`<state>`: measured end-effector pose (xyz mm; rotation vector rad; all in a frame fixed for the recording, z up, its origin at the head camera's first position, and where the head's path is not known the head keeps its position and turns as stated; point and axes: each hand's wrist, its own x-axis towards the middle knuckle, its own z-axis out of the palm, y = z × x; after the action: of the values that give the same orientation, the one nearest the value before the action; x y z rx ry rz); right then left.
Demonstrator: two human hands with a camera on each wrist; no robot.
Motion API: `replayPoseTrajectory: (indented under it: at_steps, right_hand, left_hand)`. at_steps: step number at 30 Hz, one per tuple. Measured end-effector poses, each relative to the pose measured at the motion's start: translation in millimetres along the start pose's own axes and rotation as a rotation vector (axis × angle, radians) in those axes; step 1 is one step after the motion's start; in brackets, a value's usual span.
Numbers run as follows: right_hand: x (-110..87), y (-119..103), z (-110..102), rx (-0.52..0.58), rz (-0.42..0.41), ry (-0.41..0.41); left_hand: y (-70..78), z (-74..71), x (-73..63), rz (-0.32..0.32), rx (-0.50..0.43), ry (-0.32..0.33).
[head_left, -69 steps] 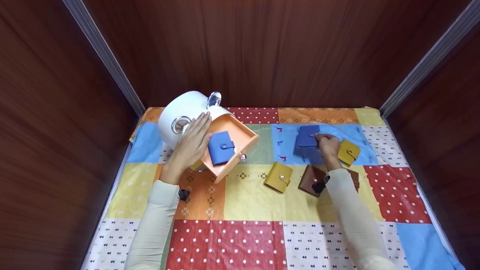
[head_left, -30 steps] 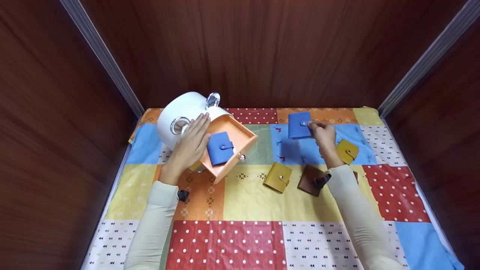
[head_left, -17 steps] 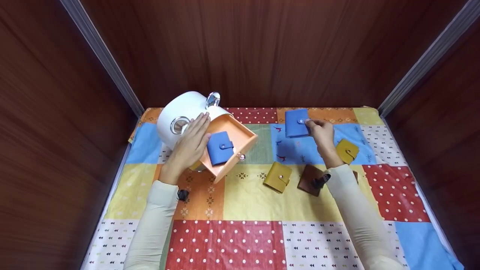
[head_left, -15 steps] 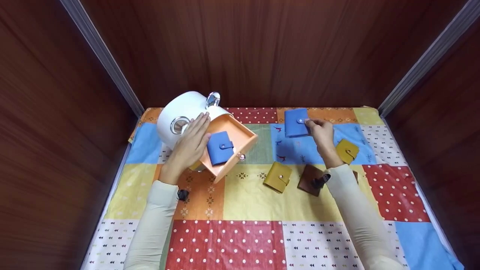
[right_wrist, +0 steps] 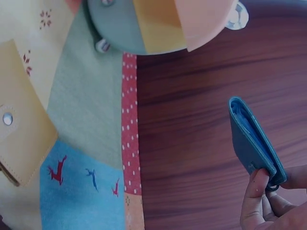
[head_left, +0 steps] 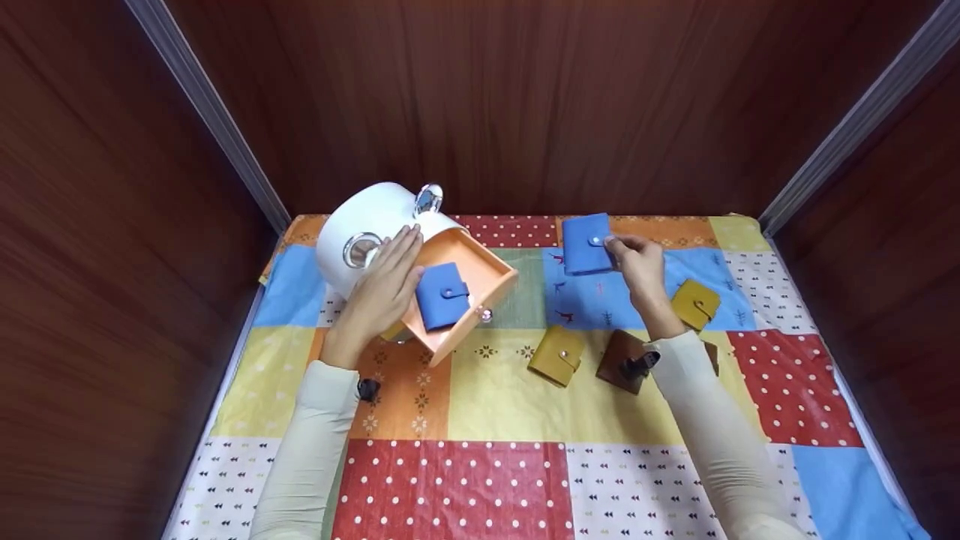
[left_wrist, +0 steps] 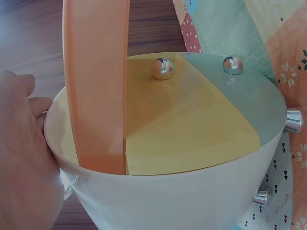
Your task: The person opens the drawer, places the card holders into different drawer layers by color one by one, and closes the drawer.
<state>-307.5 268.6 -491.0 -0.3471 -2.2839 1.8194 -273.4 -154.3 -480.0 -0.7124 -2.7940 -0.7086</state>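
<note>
My right hand [head_left: 643, 274] pinches a blue snap wallet [head_left: 585, 244] by its strap edge, holding it above the back of the cloth. In the right wrist view this wallet [right_wrist: 252, 139] appears edge-on between thumb and fingers. My left hand [head_left: 379, 289] lies with straight fingers against a white drum-shaped drawer box [head_left: 371, 210] at the left. Its peach drawer [head_left: 480, 266] is pulled out, and another blue wallet [head_left: 441, 296] lies inside. From the left wrist, the yellow drawer front [left_wrist: 187, 115] and the grey-green one [left_wrist: 259, 91] look pushed in.
On the patchwork cloth [head_left: 510, 405] lie a mustard wallet [head_left: 557, 355], a brown wallet [head_left: 621, 360] and a second mustard wallet [head_left: 696, 304]. Another brown wallet [head_left: 711, 357] is mostly hidden by the right sleeve. Dark wood panels [head_left: 495, 105] stand at the back and sides.
My right hand has lifted the blue wallet off the cloth and carried it up and left, slowing lately. The left hand, drawer and other wallets have stayed in place.
</note>
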Motion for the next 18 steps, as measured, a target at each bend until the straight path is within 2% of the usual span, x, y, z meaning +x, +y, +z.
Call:
replayPoseTrajectory:
  at_steps: [11, 18]
  right_hand:
    - [-4.0, -9, 7, 0.05, -0.016, -0.032]
    - [-7.1, -14, 11, 0.047, -0.029, -0.052]
  left_hand:
    - [0.6, 0.1, -0.8, -0.014, -0.001, -0.01]
    - [-0.5, 0.3, -0.9, 0.001, 0.006, 0.0]
